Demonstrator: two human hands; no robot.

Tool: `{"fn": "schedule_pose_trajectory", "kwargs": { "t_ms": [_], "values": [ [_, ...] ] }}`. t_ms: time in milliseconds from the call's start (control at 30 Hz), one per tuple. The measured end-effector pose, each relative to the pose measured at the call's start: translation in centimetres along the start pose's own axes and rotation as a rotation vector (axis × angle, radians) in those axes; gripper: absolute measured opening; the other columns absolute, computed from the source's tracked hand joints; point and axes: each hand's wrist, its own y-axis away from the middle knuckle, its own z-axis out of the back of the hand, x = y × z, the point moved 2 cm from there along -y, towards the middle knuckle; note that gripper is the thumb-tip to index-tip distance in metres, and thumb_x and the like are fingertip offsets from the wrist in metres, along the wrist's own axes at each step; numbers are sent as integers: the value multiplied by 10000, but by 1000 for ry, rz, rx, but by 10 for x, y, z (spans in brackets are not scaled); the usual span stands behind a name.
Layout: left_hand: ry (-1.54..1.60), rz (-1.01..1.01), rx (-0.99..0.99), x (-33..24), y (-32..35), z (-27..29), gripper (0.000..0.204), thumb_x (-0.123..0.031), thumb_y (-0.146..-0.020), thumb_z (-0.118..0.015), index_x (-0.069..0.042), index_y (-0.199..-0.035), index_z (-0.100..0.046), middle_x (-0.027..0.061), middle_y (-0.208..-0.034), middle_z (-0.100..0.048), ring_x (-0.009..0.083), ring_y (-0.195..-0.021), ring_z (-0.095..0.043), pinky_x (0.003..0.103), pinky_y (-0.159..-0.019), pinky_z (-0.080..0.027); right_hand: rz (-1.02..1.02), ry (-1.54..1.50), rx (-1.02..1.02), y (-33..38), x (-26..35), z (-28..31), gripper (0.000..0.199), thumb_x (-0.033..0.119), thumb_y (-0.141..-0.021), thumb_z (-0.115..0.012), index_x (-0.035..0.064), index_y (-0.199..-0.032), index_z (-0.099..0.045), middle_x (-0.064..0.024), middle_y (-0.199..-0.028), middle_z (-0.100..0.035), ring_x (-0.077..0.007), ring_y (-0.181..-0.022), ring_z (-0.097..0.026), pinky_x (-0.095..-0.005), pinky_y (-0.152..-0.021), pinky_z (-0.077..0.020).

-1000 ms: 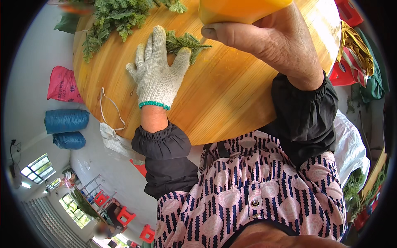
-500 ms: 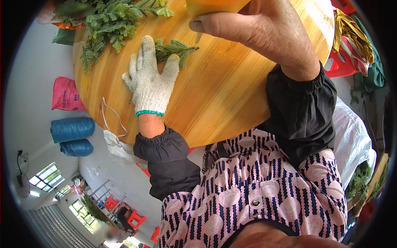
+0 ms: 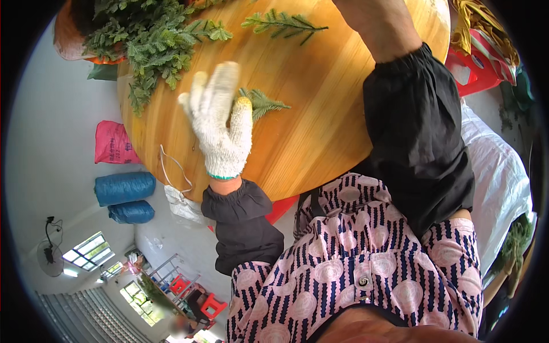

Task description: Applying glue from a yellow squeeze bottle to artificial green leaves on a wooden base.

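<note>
- Round wooden worktop [image 3: 320,131]: beneath the pile.
- Pile of green conifer branches [image 3: 154,51]: the landmark.
- Gloved left hand [image 3: 220,123]: right of the pile, thumb apart from extended fingers; contact unclear.
- Right hand [image 3: 372,14]: far right of the pile; fingers out of frame, grip untellable.
- Longer sprig [image 3: 280,23]: right of the pile; probably light, springy, best taken by its bare stem.
- Shorter sprig [image 3: 263,104]: right of the pile, partly behind the thumb; likely light, its needles easily bent.

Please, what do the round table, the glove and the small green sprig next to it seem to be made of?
Round table: wood, probably varnished, since grain stripes show under a soft sheen. Glove: seemingly knitted yarn, perhaps cotton, matt off-white, with a nubbly surface and green cuff edge. Sprig: apparently matt conifer foliage, narrow needles along a stem; real or artificial, I cannot tell.
</note>
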Motion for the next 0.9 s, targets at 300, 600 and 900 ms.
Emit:
{"fn": "schedule_pose_trajectory", "kwargs": {
  "t_ms": [300,600,900],
  "values": [
    [-71,-211,366,-37,-15,4,571,-452,-907,-687,-145,-1388,-659,90,-1348,-658,342,-1344,-500,556,-1230,-177,5,-60,-173,-19,-11,26,151,187,-911,-729,108,-882,-604,-9,-765,-588,-105,-659,-532,-247,-622,-424],
    [803,751,-2,-21,1,15,309,-119,-1018,-608,39,-1271,-687,120,-1221,-708,148,-847,-679,288,-758,-566,-70,-120,-96,-19,-17,27,180,197,-923,-730,136,-849,-578,-4,-725,-563,-112,-634,-514,-258,-585,-392],
    [1417,875,-295,-27,14,41,375,-182,-1043,-594,54,-1333,-633,124,-1246,-702,219,-1030,-711,326,-849,-595,-149,-101,-109,-21,-23,29,212,269,-927,-729,148,-829,-585,1,-726,-574,-124,-631,-522,-268,-585,-396]
  ]
}}
